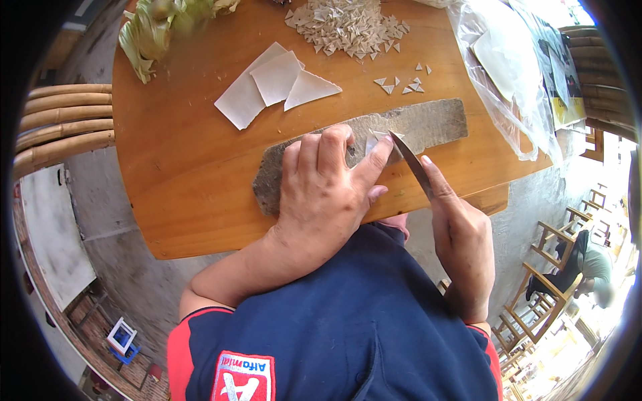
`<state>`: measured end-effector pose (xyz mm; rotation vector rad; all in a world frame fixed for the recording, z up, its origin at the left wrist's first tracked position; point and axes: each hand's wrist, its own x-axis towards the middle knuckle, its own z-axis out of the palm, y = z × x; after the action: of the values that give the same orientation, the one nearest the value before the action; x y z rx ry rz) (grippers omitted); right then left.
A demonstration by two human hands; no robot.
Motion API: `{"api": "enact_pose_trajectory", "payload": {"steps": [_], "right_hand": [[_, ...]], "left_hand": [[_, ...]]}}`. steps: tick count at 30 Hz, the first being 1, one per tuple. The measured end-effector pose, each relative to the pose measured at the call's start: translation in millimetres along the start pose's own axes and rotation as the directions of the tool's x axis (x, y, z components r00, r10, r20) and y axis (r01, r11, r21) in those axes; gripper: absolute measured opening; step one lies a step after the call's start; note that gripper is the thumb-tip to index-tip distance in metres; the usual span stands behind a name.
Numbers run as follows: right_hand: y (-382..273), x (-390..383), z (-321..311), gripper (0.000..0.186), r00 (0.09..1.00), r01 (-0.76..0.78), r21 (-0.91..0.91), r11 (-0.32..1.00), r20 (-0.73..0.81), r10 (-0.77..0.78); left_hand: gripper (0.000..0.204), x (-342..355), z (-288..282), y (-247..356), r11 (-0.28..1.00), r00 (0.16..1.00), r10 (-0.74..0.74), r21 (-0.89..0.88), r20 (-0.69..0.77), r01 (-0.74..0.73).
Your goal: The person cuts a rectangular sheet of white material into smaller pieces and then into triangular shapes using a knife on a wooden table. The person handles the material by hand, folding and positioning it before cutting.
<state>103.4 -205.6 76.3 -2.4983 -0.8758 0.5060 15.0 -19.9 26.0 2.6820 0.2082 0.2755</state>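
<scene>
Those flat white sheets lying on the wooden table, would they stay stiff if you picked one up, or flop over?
The white sheets look very thin and lie flat, overlapping, so one would probably droop when lifted by an edge. They seem light: a nudge might slide them across the wooden table. The pile of small cut triangles suggests the material slices and tears easily.

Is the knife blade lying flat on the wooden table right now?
No: the right hand holds the steel knife blade with its tip down on the worn grey cutting board, beside the left hand.
</scene>
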Motion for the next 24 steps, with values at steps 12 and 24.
{"api": "enact_pose_trajectory", "payload": {"steps": [12,24], "right_hand": [[-13,-5,6,0.071,0.996,0.042,-0.223,0.974,-0.066,-0.058],[-10,-11,-11,0.069,0.999,-0.02,-0.157,0.987,0.027,0.024]], "left_hand": [[0.061,1,-1,0,0.999,1.0,0.026,0.029,0.014,-0.027],[0.061,0,2,-1,1.0,1.0,0.013,0.021,0.011,-0.013]]}}
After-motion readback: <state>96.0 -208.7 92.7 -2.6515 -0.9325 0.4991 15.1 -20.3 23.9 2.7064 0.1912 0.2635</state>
